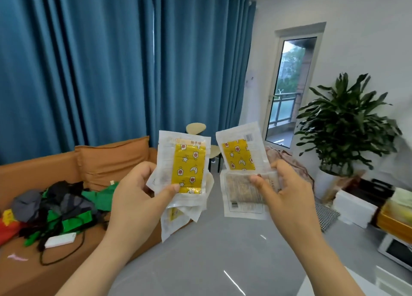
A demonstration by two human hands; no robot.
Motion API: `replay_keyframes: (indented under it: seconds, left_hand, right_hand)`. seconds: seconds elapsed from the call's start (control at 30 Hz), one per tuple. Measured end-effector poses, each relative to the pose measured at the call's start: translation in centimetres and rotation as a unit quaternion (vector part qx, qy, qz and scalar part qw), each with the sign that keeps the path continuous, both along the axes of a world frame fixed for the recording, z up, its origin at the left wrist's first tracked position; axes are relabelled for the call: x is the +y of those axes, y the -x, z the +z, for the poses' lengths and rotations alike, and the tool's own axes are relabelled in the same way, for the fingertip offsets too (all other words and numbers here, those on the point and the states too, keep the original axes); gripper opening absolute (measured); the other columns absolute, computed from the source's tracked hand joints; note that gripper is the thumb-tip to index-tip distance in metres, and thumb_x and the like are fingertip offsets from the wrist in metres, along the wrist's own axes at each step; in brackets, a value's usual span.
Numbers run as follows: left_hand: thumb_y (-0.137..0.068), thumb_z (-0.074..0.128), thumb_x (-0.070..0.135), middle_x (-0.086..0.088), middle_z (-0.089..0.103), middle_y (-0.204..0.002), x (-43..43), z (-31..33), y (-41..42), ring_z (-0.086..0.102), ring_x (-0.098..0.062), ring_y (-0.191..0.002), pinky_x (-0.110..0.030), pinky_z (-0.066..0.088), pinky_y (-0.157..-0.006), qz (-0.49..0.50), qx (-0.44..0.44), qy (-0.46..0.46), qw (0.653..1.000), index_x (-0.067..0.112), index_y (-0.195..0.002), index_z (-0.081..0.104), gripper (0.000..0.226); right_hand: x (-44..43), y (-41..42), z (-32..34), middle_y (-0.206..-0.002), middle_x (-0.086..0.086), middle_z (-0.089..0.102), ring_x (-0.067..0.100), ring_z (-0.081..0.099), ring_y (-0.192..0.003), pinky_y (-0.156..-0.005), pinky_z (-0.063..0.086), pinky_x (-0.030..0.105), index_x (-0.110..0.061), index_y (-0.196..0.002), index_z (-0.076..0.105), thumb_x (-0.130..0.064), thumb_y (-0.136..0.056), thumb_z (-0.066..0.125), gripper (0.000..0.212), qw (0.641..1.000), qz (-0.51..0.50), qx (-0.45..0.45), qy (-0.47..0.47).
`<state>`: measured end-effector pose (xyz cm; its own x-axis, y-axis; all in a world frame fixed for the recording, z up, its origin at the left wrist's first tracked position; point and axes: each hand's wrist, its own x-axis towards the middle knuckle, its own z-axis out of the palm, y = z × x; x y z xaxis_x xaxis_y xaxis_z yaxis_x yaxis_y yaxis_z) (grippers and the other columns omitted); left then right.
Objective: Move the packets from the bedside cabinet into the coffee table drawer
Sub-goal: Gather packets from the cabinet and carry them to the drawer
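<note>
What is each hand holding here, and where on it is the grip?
Left hand pinches a stack of packets at its lower part; right hand pinches other packets where they overlap.

Fingertips of left hand hidden behind front packet; only thumb shows on its face. Behind it, more packets, mostly covered, count unclear. Thumb of right hand covers part of lower packet; bottom edge of upper packet hidden behind it. Print on all packets too small to read. Both forearms cut off by bottom edge. Orange sofa cut off at left edge. On it, clothes pile tangled, separate items hard to tell. Pale chair mostly hidden behind packets. At far right, stacked objects blurred, partly cut off, unidentifiable.
</note>
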<state>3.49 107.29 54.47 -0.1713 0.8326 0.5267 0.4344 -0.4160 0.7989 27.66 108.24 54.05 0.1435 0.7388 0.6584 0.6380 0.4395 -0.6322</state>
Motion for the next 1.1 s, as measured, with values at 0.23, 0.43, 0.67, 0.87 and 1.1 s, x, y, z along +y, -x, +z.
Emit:
replay_keyframes:
  seconds: [0.23,0.43,0.67,0.87,1.1]
  left_hand:
    - [-0.075,0.077,0.016,0.018,0.070,-0.085,10.9,-0.9,-8.5,0.066,-0.001,-0.078,-0.014,0.052,-0.056,-0.067,0.000,0.020,0.998,0.022,-0.086,0.066,0.017]
    - [-0.074,0.078,0.017,0.013,0.070,-0.081,18.7,-2.5,-14.7,0.065,0.001,-0.076,-0.009,0.050,-0.056,-0.112,0.001,0.048,0.993,0.023,-0.084,0.065,0.017]
    - [-0.074,0.077,0.020,0.023,0.067,-0.085,29.3,-5.0,-19.9,0.065,0.001,-0.075,-0.019,0.052,-0.052,-0.162,0.012,0.079,0.984,0.024,-0.088,0.065,0.019]
    - [-0.074,0.077,0.017,0.008,0.068,-0.075,40.0,-6.4,-22.9,0.063,0.000,-0.069,-0.017,0.043,-0.050,-0.214,0.028,0.091,0.972,0.022,-0.082,0.063,0.017]
    - [-0.075,0.076,0.014,0.006,0.069,-0.072,50.1,-8.5,-28.0,0.063,-0.002,-0.064,-0.016,0.045,-0.051,-0.298,0.046,0.156,0.941,0.023,-0.080,0.062,0.017]
  right_hand:
    - [8.3,-8.6,-1.1,-0.080,-0.019,0.068,0.002,0.064,-0.070,-0.059,0.057,0.038,-0.029,-0.086,0.057,-0.043,-0.083,0.064,0.016,0.997,-0.073,0.010,0.009]
    - [13.6,-14.4,-2.7,-0.079,-0.023,0.064,-0.006,0.062,-0.075,-0.052,0.054,0.023,-0.030,-0.084,0.055,-0.049,-0.079,0.060,0.019,0.992,-0.116,0.019,0.046]
    - [21.0,-19.2,-6.2,-0.080,-0.020,0.065,-0.004,0.063,-0.075,-0.052,0.053,0.019,-0.030,-0.085,0.056,-0.044,-0.083,0.064,0.016,0.977,-0.188,0.024,0.098]
    - [29.3,-21.3,-7.7,-0.083,-0.019,0.064,0.001,0.064,-0.072,-0.052,0.056,0.025,-0.029,-0.084,0.053,-0.046,-0.082,0.064,0.020,0.958,-0.255,0.042,0.129]
    - [35.4,-23.9,-10.5,-0.077,-0.012,0.065,0.003,0.062,-0.068,-0.056,0.055,0.027,-0.024,-0.083,0.055,-0.041,-0.084,0.067,0.021,0.922,-0.334,0.078,0.177]
